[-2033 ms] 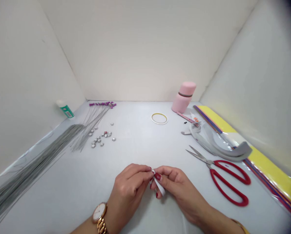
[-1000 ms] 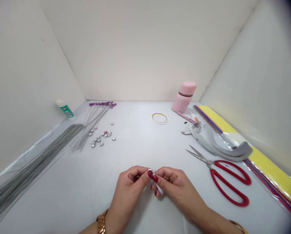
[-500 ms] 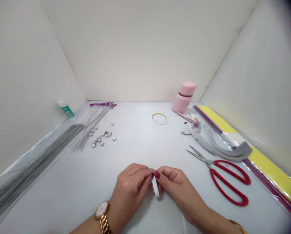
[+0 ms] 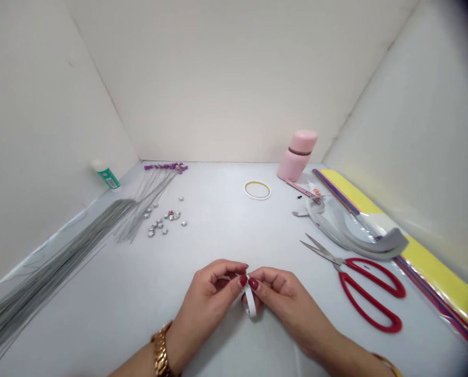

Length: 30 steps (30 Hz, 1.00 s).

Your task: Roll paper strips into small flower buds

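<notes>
A narrow white paper strip (image 4: 251, 303) hangs in a curl between my hands near the table's front. My right hand (image 4: 283, 290) pinches its upper end between thumb and fingertips. The left thumb of my left hand (image 4: 216, 290) presses at the same folded end, its index finger arched just above; the exact contact is partly hidden by the fingertips. Off to the left lie several small silver folded paper stars (image 4: 159, 225), one with red on it. Red-handled scissors (image 4: 338, 261) rest half spread to the right of my right hand.
Grey wire stems (image 4: 61, 262) run along the left, with purple-tipped stems (image 4: 167, 167) behind. A glue tube (image 4: 107, 175) stands at the left wall. At back right are a tape ring (image 4: 257, 198), a pink bottle (image 4: 297, 157), curled grey-white strips (image 4: 387, 246) and coloured sheets (image 4: 426, 262).
My left hand has turned, so its thumb now shows at the folded end and the index finger has lifted. My right hand keeps its pinch on the strip.
</notes>
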Available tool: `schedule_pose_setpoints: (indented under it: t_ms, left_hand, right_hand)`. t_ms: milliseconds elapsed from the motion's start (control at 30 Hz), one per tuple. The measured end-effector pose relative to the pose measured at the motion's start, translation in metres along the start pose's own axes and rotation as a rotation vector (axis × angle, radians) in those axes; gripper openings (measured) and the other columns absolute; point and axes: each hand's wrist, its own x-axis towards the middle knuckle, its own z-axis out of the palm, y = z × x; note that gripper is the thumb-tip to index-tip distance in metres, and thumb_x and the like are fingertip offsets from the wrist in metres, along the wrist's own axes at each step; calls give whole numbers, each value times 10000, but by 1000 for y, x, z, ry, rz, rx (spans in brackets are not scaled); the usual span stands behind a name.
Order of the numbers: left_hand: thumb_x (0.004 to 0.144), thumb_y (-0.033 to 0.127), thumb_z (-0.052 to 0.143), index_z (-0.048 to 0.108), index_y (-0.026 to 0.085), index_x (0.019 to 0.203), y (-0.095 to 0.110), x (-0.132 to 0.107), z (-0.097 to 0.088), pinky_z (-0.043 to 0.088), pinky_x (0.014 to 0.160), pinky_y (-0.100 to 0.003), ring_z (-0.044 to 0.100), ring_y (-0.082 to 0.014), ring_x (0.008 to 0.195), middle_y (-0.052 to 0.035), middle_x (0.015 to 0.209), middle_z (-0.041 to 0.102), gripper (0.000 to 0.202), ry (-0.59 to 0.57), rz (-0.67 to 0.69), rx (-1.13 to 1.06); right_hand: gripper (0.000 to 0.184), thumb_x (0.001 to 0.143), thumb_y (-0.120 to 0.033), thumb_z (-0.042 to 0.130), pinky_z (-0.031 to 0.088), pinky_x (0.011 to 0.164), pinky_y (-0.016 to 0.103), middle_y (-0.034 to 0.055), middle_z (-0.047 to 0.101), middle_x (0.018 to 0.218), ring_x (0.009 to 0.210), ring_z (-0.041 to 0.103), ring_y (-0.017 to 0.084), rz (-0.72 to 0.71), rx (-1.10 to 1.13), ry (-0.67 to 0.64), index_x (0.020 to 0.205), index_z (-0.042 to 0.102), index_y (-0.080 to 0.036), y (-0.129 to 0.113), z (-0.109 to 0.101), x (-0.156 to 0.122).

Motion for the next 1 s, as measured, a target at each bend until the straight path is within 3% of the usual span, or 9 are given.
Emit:
schedule_pose_setpoints:
  t_ms: [233, 467, 700, 867, 1000]
  left_hand:
    - [789, 161, 544, 671, 162, 758, 4, -1, 0, 458, 651, -230, 589, -142, 705, -41, 742, 620, 131, 55, 140, 166]
    - [819, 231, 505, 592, 145, 778, -5, -6, 10, 483, 579, -255, 594, -139, 559, -10, 602, 611, 129, 71, -51, -84]
    - [799, 231, 535, 610, 147, 804, -3, -3, 6, 503, 615, -282, 622, -154, 584, -24, 626, 644, 112, -1, -52, -145]
    - [781, 157, 547, 635, 157, 799, -4, -5, 6, 498, 632, -261, 623, -156, 676, -43, 740, 648, 90, 147, 94, 102]
    - [771, 92, 538, 640, 156, 811, -4, -6, 5, 491, 623, -242, 612, -140, 670, -41, 727, 652, 127, 162, 265, 262]
  right_hand:
    - [273, 812, -348, 533, 319, 541, 218, -8, 551, 541, 524, 422, 89, 9, -32, 23, 675, 602, -122, 2, 2, 1]
    - [243, 791, -344, 561, 331, 548, 223, -5, 562, 586, 550, 446, 96, 13, -55, -2, 674, 563, -131, 1, 3, 1]
    - [251, 791, -355, 559, 368, 575, 232, 3, 572, 598, 561, 488, 100, 12, -36, 30, 695, 565, -122, -1, 3, 0]
    - [221, 797, -313, 561, 376, 570, 231, 31, 613, 632, 555, 522, 101, 52, 53, 25, 707, 580, -112, -2, 4, 0]
    - [195, 776, -293, 596, 354, 557, 222, 26, 616, 608, 532, 501, 89, 68, 131, 9, 705, 589, -111, -2, 5, 1]
